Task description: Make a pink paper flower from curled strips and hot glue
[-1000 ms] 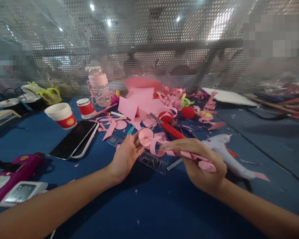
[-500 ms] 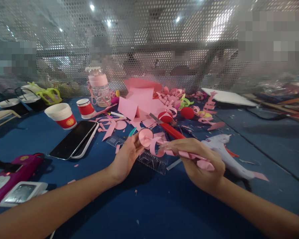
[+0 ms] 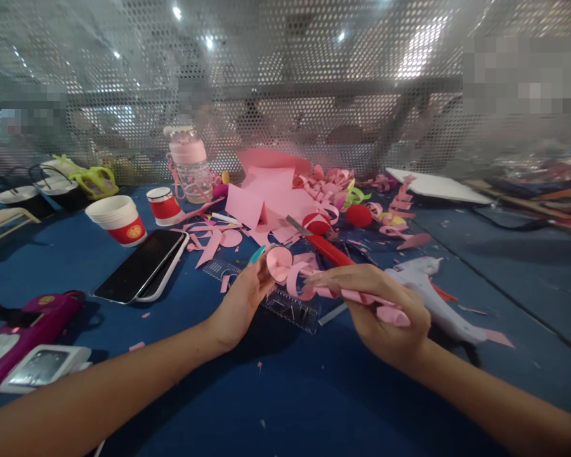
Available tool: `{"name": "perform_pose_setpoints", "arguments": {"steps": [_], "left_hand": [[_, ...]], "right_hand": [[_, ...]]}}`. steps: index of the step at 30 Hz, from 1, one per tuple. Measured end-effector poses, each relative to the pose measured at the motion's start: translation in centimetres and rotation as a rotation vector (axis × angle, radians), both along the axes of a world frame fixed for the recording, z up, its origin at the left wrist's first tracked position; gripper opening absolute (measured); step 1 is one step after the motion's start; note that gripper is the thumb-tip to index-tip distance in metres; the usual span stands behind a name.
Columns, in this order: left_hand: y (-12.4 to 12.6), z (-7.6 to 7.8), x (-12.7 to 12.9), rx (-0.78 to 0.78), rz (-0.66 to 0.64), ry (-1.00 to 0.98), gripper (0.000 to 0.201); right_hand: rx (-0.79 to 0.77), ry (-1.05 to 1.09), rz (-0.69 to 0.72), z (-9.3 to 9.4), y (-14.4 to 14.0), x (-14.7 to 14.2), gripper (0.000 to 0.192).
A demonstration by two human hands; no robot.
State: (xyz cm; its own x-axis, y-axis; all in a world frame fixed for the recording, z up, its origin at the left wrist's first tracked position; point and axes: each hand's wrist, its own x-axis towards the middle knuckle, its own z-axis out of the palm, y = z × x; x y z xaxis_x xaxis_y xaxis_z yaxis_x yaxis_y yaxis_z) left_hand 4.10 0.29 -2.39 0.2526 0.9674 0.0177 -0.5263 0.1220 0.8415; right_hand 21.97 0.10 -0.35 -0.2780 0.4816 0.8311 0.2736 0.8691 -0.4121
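Between the fingers of my left hand (image 3: 242, 301) is a small pink paper disc (image 3: 280, 263), its face turned toward me. My right hand (image 3: 385, 311) is closed around a curled pink paper strip (image 3: 345, 293); the strip's loop reaches left, close to the disc. Whether strip and disc are joined I cannot tell. Below both hands lies a clear plastic stencil ruler (image 3: 290, 310), partly covered by them. A red-handled utility knife (image 3: 330, 249) rests just beyond my right fingers. To the right of that hand lies a white glue gun (image 3: 438, 301).
Pink paper sheets (image 3: 271, 190) and curled scraps (image 3: 330, 181) pile up at the back. Left stand paper cups (image 3: 118, 219), a pink-lidded bottle (image 3: 189, 165) and a phone (image 3: 140, 266). A magenta device (image 3: 33, 330) lies front left. A perforated metal screen (image 3: 276, 76) rises behind.
Almost nothing differs. The disc in my left hand looks very slightly shifted, and both hands keep their hold.
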Motion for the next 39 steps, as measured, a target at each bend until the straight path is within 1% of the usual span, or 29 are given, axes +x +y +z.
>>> {"name": "perform_pose_setpoints", "arguments": {"steps": [3,6,8,9,11,13,14,15,17,19,20,21,23,24,25,27,28,31,33,34,37,38,39], "left_hand": [[0.0,0.2,0.0,0.003,0.003,-0.007,0.052],[0.1,0.5,0.1,-0.048,-0.002,-0.02,0.05],[0.3,0.7,0.2,-0.1,0.015,-0.045,0.048],[0.3,0.8,0.2,-0.121,0.031,-0.06,0.047],[0.5,0.9,0.2,-0.169,0.073,-0.082,0.044],[0.5,0.9,0.2,-0.228,0.115,-0.09,0.041],[0.5,1.0,0.2,-0.251,0.132,-0.094,0.039],[0.6,1.0,0.2,-0.264,0.145,-0.099,0.038],[0.5,1.0,0.2,-0.27,0.157,-0.105,0.036],[0.5,1.0,0.2,-0.267,0.158,-0.104,0.036],[0.4,1.1,0.2,-0.261,0.154,-0.103,0.037],[0.4,1.1,0.2,-0.256,0.154,-0.102,0.038],[0.2,1.0,0.2,-0.241,0.151,-0.098,0.039],[0.2,0.9,0.2,-0.231,0.154,-0.102,0.041],[0.1,0.9,0.2,-0.221,0.148,-0.096,0.041],[0.1,0.7,0.2,-0.207,0.131,-0.095,0.043],[0.1,0.7,0.2,-0.193,0.125,-0.107,0.043],[0.1,0.9,0.3,-0.23,0.146,-0.106,0.035],[0.0,1.0,0.4,-0.237,0.151,-0.102,0.031],[0.0,1.1,0.4,-0.233,0.151,-0.103,0.03],[0.0,1.0,0.3,-0.216,0.133,-0.109,0.03],[0.0,1.0,0.3,-0.217,0.129,-0.108,0.03],[-0.1,1.0,0.4,-0.221,0.131,-0.102,0.029]], "right_hand": [[0.017,-0.015,0.005,0.0,0.1,0.1,0.035],[0.026,-0.051,0.03,-0.3,0.4,0.2,0.034],[-0.016,-0.066,0.043,-0.5,0.6,0.3,0.029],[-0.063,-0.052,0.033,-0.6,0.8,0.3,0.026],[-0.203,0.038,-0.029,-0.6,1.1,0.2,0.019],[-0.381,0.227,-0.077,-0.4,1.7,0.1,0.011],[-0.475,0.343,-0.066,-0.3,2.1,0.2,0.008],[-0.575,0.456,-0.03,-0.2,2.6,0.2,0.005],[-0.779,0.608,0.08,0.0,3.4,0.6,0.012],[-0.921,0.609,0.153,0.4,3.9,1.0,0.018],[-0.924,0.573,0.15,0.6,3.9,1.3,0.019],[-0.877,0.516,0.121,1.0,3.9,1.5,0.018],[-0.693,0.41,0.039,2.0,3.4,1.7,0.016],[-0.617,0.377,0.026,2.7,3.1,1.8,0.014],[-0.58,0.36,0.039,3.4,2.9,1.8,0.014],[-0.565,0.341,0.076,4.9,2.7,1.7,0.015],[-0.551,0.318,0.072,5.7,2.8,1.7,0.016],[-0.472,0.202,-0.021,8.1,4.2,1.5,0.017],[-0.497,0.154,-0.046,9.8,5.6,1.4,0.023],[-0.45,0.123,-0.101,10.7,6.3,1.3,0.023],[-0.166,0.076,-0.328,13.4,8.2,0.9,0.015],[-0.134,0.081,-0.356,14.3,8.7,0.7,0.015],[-0.148,0.083,-0.349,15.1,9.1,0.5,0.016]]}}
